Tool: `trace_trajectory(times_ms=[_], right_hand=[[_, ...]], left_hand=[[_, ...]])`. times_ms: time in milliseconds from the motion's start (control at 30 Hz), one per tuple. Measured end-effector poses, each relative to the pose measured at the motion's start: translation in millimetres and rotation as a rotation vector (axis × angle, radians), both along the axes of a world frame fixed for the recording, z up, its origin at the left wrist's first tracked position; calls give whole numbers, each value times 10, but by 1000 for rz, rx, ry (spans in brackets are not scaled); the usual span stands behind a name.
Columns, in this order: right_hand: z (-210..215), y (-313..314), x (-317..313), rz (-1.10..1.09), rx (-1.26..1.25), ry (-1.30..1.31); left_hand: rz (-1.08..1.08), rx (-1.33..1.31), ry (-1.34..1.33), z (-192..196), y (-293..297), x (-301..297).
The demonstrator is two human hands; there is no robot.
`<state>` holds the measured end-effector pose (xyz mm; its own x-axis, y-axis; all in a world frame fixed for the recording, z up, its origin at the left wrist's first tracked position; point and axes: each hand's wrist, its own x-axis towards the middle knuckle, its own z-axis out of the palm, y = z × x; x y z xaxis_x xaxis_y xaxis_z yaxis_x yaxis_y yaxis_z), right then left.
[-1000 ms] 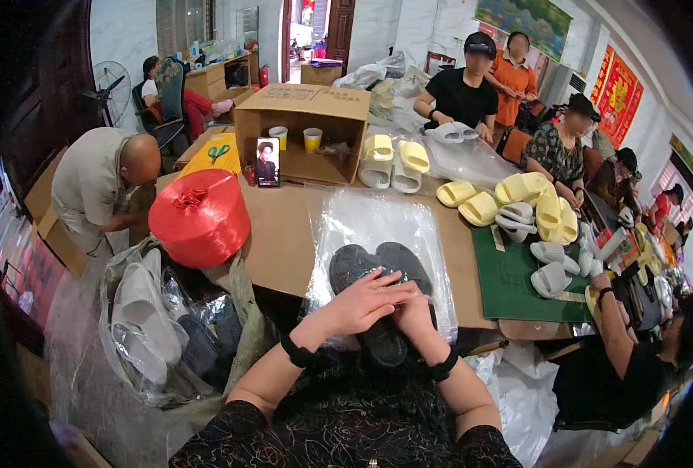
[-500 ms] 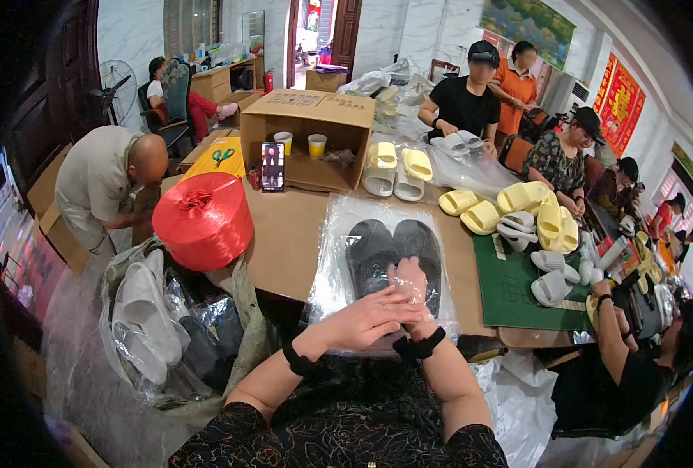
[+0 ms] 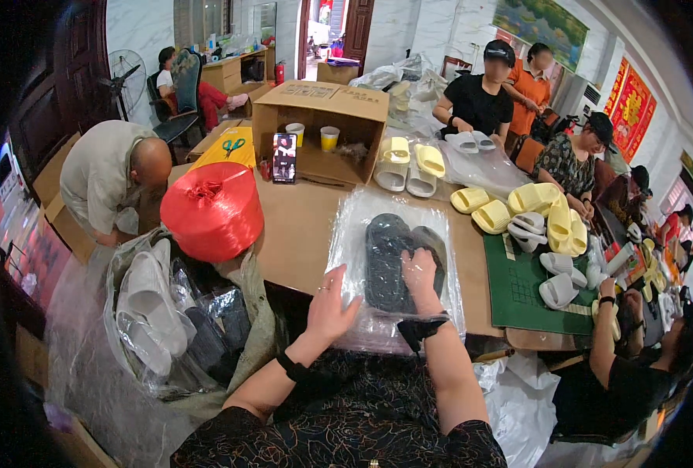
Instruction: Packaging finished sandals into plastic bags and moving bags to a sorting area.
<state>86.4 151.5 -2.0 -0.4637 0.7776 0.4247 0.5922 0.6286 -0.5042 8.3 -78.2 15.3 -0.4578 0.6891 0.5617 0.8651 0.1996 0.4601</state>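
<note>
A pair of dark grey slippers lies inside a clear plastic bag on the brown table in front of me. My right hand presses flat on the bag over the slippers' near end. My left hand rests with fingers spread at the bag's near left edge, touching the plastic.
A big red twine spool stands at the table's left. An open cardboard box with cups sits behind. Yellow and white slippers and a green mat lie right. A sack of slippers is at my left. Several people work around.
The bagged slippers have moved further onto the table away from me. My hands have parted: the left slid to the bag's left edge, the right stays on the slippers.
</note>
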Motion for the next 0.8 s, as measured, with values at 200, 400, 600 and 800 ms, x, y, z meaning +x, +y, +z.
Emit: trace_trajectory(times_ms=[200,400,600,800], right_hand=[[96,-112,-24,-26,-49,-31],[47,31,12,-88,-83,-69],[53,-3,27,-148,-88,-96],[275,-283,12,66,40,116]], left_hand=[[42,-64,-434,-96,76,-119],[36,-39,-494,-73,20,-64],[-5,-98,-579,-42,-28,37],[-204,19,-696,-170,56,5]])
